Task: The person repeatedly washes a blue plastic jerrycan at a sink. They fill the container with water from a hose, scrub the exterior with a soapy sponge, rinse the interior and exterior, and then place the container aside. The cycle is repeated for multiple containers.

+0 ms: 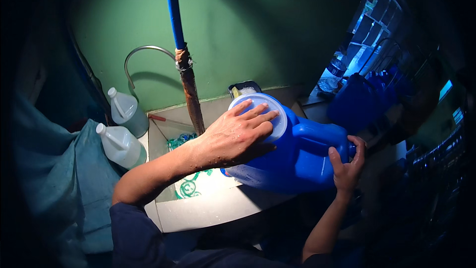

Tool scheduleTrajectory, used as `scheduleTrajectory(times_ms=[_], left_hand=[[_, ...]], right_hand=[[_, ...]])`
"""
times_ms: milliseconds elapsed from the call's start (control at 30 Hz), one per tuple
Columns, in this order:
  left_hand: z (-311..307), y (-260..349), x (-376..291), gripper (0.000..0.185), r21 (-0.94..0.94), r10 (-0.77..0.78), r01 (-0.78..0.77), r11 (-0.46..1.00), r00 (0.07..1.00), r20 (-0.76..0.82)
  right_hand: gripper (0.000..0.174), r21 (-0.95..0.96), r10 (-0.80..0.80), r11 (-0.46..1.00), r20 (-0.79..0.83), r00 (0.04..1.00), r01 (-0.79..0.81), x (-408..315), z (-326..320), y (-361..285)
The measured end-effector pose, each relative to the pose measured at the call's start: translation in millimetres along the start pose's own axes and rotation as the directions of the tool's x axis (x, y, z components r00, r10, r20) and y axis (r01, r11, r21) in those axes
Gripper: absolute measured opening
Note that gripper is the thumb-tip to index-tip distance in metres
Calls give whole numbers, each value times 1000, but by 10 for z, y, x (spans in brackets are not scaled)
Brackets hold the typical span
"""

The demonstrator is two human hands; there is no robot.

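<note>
A blue plastic water container (pixel 316 160) with a moulded handle lies tilted over the near edge of a tiled basin (pixel 200 212). Its wide, whitish round cap (pixel 279 128) faces up and to the left. My left hand (pixel 243 128), wet with drops, rests flat across that cap with the fingers spread; its thumb is mostly hidden. At the container's right end my right hand (pixel 346 167) grips it, thumb on the blue body and fingers around the end beside a small blue knob (pixel 351 149). The container's underside is in shadow.
Two white-capped jugs (pixel 124 147) stand left of the basin. Green plastic rings (pixel 187 188) lie inside it. A rusty pipe (pixel 193 100) with a blue hose (pixel 174 11) rises behind, near a curved metal spout (pixel 148 47). More blue containers (pixel 353 100) stand at right. Teal cloth (pixel 93 190) hangs left.
</note>
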State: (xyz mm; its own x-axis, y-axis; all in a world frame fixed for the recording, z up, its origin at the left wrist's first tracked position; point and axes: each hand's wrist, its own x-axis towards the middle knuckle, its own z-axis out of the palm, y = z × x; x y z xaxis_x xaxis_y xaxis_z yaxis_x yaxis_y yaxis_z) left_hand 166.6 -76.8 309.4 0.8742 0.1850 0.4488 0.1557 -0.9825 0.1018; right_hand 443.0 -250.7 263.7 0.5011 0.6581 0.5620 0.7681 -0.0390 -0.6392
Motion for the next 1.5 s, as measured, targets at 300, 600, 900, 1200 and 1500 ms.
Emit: scheduleTrajectory(times_ms=[300, 600, 900, 1200, 1500], left_hand=[[100, 168, 53, 28, 50, -126, 130, 990, 989, -84], [397, 169, 59, 34, 25, -152, 165, 986, 951, -268], [1351, -305, -631, 69, -709, -554, -18, 705, 610, -566], [4911, -1242, -2521, 45, -373, -631, 792, 483, 610, 479], [5837, -1675, -3454, 26, 27, -537, 618, 786, 659, 526]], right_hand=[[56, 37, -89, 995, -1, 996, 89, -5, 4, 149], [69, -268, 92, 963, 219, 971, -31, 135, -243, -198], [56, -416, -333, 738, 460, 823, 531, 196, 321, -700], [71, -312, -418, 824, 227, 880, 472, 171, 468, -145], [71, -286, -454, 827, 168, 875, 484, 56, 634, -146]])
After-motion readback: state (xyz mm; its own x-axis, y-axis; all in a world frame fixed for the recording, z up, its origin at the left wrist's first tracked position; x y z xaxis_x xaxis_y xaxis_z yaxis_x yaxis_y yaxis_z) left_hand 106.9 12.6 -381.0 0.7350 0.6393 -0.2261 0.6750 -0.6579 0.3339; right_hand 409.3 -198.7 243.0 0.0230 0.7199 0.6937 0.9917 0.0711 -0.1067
